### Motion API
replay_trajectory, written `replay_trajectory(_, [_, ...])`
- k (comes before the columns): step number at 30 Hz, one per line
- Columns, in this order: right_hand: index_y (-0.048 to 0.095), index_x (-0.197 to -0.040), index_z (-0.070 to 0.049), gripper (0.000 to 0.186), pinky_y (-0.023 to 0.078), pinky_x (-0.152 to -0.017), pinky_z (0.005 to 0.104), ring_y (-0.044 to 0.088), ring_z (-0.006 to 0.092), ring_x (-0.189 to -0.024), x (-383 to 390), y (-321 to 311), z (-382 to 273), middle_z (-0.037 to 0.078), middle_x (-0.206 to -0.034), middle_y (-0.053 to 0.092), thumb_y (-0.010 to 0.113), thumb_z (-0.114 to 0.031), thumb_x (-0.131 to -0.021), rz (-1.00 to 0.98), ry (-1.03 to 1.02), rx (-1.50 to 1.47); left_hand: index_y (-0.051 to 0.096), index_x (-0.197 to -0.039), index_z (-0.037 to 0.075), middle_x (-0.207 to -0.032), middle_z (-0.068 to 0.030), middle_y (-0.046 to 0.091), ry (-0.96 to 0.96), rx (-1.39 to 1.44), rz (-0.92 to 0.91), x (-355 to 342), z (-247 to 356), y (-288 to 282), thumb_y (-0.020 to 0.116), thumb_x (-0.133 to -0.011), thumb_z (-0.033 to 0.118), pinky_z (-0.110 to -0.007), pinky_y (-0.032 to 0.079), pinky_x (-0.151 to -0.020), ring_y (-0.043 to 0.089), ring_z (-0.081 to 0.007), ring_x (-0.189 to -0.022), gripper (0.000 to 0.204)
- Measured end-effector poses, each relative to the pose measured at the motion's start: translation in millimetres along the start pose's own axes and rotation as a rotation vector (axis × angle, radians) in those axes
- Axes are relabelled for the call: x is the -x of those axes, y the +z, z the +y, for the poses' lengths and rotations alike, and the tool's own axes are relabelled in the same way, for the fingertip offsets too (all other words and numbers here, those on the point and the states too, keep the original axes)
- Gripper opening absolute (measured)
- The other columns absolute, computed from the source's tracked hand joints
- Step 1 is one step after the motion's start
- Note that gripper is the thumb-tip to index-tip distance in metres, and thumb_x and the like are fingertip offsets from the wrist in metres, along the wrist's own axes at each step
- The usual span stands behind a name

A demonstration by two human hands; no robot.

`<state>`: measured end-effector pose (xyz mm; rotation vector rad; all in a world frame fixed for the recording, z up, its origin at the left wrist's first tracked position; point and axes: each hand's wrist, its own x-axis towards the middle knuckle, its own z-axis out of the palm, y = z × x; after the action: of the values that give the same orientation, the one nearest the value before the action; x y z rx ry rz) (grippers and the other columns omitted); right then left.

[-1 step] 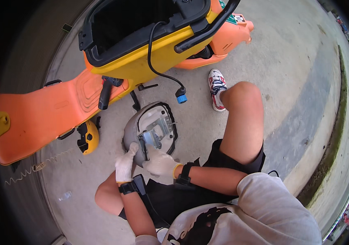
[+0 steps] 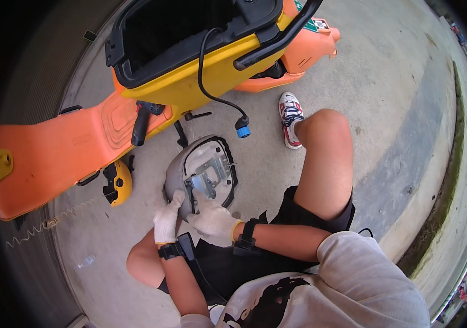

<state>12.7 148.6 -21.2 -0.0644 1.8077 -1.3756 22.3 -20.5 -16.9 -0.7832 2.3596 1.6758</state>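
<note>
A grey scooter seat [image 2: 177, 165] lies upside down on the concrete in front of me, its pale underside and black rim trim facing up. A metal hinge bracket [image 2: 203, 185] is fixed on that underside. My left hand [image 2: 167, 223], in a white knit glove, grips the near left edge of the seat, thumb pointing up along it. Beside it, my right hand [image 2: 216, 220], gloved too, closes on the near edge, with one finger reaching up by the bracket's near end. The undersides of both hands' fingers are hidden.
An orange and yellow scooter body [image 2: 75, 147] stretches across the far left, a black cordless driver [image 2: 142, 121] resting on it. A black cable with a blue connector [image 2: 243, 132] hangs from above. A yellow helmet-like part [image 2: 120, 183] and coiled cord [image 2: 53, 223] are at left.
My right hand has shifted slightly left and down against the bracket's near end. The left hand and the seat look nearly the same.
</note>
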Motion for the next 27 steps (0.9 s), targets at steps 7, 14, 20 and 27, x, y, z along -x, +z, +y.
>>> replay_trajectory(7, [0.04, -0.144, -0.001, 0.065, 0.057, -0.066, 0.0357, 0.067, 0.0195, -0.071, 8.4, 23.5, 6.0, 0.013, -0.085, 0.067, 0.07, -0.019, -0.089, 0.246, -0.149, -0.332, 0.045, -0.149, 0.0, -0.142, -0.0229, 0.056, 0.049, -0.062, 0.054, -3.0, 2.2, 4.2, 0.075, -0.09, 0.024, -0.038, 0.044, -0.108, 0.057, -0.0304, -0.126, 0.07])
replay_trajectory(14, [0.054, -0.125, -0.001, 0.034, 0.053, -0.057, 0.0297, 0.063, 0.0122, -0.071, -0.1, 25.2, 0.2, 0.007, -0.088, 0.065, 0.066, -0.015, -0.097, 0.065, 0.144, -0.962, 0.043, -0.15, 0.0, -0.149, -0.0193, 0.047, 0.098, 0.05, -0.019, -3.2, 0.5, 2.7, 0.073, -0.09, 0.015, -0.037, 0.039, -0.114, 0.048, -0.0292, -0.134, 0.069])
replay_trajectory(20, [0.063, -0.102, -0.005, 0.022, 0.053, -0.056, 0.0295, 0.061, 0.0119, -0.067, -4.9, 14.2, 17.9, 0.003, -0.084, 0.063, 0.063, -0.026, -0.101, -0.223, 0.219, -1.169, 0.039, -0.152, 0.0, -0.15, -0.0187, 0.044, 0.062, 0.163, -0.02, 6.3, 10.6, 8.2, 0.071, -0.09, 0.007, -0.036, 0.039, -0.113, 0.046, -0.0265, -0.134, 0.07])
replay_trajectory(27, [0.063, -0.1, -0.007, 0.027, 0.051, -0.055, 0.0261, 0.062, 0.0104, -0.066, -18.7, -1.7, 29.7, 0.001, -0.085, 0.067, 0.063, -0.034, -0.101, -0.303, 0.169, -0.621, 0.035, -0.155, 0.001, -0.149, -0.02, 0.047, -0.001, 0.045, 0.024, -3.8, 2.7, 0.8, 0.072, -0.092, 0.011, -0.038, 0.04, -0.112, 0.048, -0.0278, -0.134, 0.074])
